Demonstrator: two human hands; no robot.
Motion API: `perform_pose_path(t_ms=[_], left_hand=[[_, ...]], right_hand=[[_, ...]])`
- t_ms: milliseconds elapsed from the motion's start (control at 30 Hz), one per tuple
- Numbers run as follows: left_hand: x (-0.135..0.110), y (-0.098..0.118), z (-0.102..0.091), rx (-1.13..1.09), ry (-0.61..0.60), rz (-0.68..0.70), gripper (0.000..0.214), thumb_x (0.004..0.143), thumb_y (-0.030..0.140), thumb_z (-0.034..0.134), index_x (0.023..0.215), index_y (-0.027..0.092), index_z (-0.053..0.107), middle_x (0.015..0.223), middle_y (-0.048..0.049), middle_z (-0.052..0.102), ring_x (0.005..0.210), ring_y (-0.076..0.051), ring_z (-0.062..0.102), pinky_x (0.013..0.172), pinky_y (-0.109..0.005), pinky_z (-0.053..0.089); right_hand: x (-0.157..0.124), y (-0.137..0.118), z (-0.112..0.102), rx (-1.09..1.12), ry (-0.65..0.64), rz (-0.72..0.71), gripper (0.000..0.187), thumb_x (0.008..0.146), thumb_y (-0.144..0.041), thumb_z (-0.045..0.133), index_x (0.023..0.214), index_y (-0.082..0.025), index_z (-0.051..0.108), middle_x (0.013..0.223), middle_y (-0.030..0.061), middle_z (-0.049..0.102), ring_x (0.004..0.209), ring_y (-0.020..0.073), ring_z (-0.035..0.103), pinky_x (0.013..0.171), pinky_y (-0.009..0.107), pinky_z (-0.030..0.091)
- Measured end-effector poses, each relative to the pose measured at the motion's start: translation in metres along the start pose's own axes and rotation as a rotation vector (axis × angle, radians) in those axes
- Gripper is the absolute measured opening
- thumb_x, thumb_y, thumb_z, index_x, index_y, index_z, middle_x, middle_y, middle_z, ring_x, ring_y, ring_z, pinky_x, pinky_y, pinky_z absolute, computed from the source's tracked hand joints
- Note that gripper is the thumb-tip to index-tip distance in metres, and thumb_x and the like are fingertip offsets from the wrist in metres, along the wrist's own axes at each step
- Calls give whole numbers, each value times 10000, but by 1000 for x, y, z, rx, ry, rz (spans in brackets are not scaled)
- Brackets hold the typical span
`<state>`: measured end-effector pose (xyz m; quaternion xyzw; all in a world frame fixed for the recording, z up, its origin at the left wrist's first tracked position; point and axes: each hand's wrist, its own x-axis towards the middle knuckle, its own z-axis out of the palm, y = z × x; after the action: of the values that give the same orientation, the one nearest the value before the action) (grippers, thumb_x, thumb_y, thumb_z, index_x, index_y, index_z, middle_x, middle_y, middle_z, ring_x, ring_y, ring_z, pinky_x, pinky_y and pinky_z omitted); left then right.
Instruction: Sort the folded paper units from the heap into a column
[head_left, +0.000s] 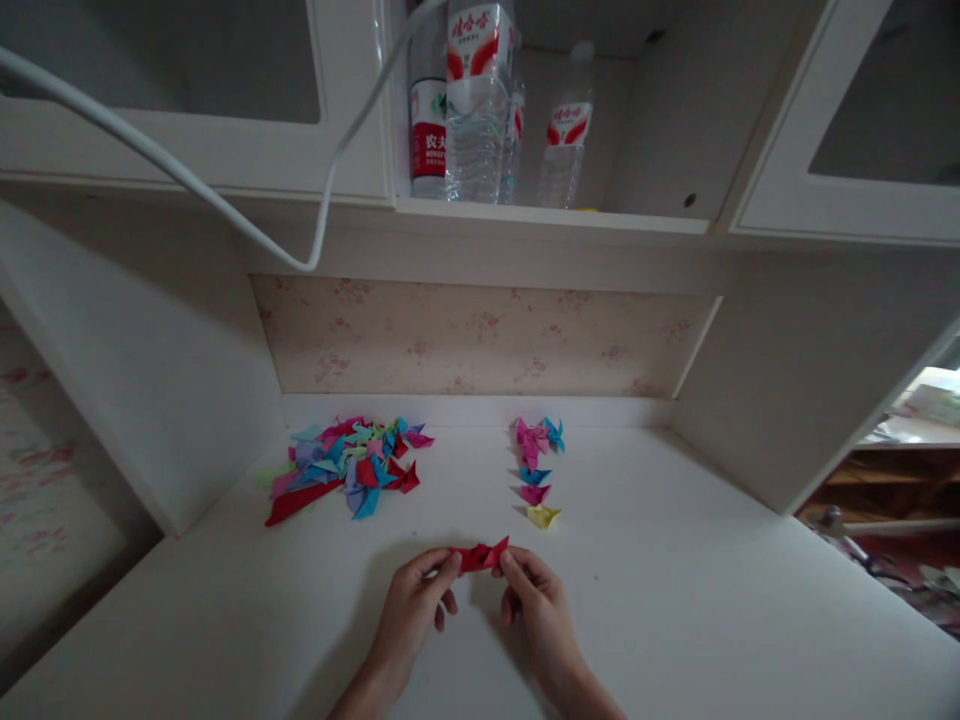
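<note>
Both my hands pinch a small folded red paper piece (481, 555) just above the white desk (675, 600). My left hand (416, 600) grips its left end with thumb and fingers closed. My right hand (536, 598) grips its right end the same way. A heap of coloured folded paper pieces (349, 467) lies at the back left. A short row of finished folded pieces (538, 465), pink, blue and yellow, lies straight beyond my hands.
Water bottles (480, 100) stand on an open shelf above the desk, between white cabinet doors. A white cable (225, 205) hangs across the upper left. A side panel bounds the desk on the right, with cluttered shelves beyond it.
</note>
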<state>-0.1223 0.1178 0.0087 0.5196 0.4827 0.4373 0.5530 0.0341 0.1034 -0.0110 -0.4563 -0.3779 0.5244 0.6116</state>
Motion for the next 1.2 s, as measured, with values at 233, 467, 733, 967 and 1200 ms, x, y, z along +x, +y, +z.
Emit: perform_pose_path(t_ms=[233,467,733,967,1200], left_hand=[[2,-9,5,11,-48,-48,474,692,525,654,969,142,697,741,-42,652,437,-86,485,362,-190,324],[1,-6,1,52,9,-27,443,731,509,625,945,129,701,457,42,484,394,-85,394,383,-192,291],[0,-2,4,-24,14,-32,451,725,510,630,969,137,694,723,-31,637,442,-73,448,377,-190,308],[1,-7,4,-17,20,-7,396,739,459,641,939,118,675,568,2,584,454,-94,469,371,-183,314],[2,-11,5,-4,1,28,365,762,461,610,914,133,660,722,-36,643,470,-95,498,361,-186,324]], right_hand=[[1,2,-3,20,-14,-6,400,724,-530,678,769,-133,686,707,24,603,363,42,421,339,180,271],[2,1,-2,26,-29,-2,393,731,-521,679,766,-129,678,702,16,584,361,35,426,335,176,276],[0,0,-3,2,-43,25,395,745,-516,668,771,-122,676,701,10,572,372,31,428,345,173,276],[0,-1,-4,-10,-41,25,401,740,-524,670,777,-125,674,705,11,586,362,31,426,337,173,268],[-1,-2,-3,11,-27,18,397,721,-520,689,756,-125,661,666,-8,555,367,37,429,344,171,273]])
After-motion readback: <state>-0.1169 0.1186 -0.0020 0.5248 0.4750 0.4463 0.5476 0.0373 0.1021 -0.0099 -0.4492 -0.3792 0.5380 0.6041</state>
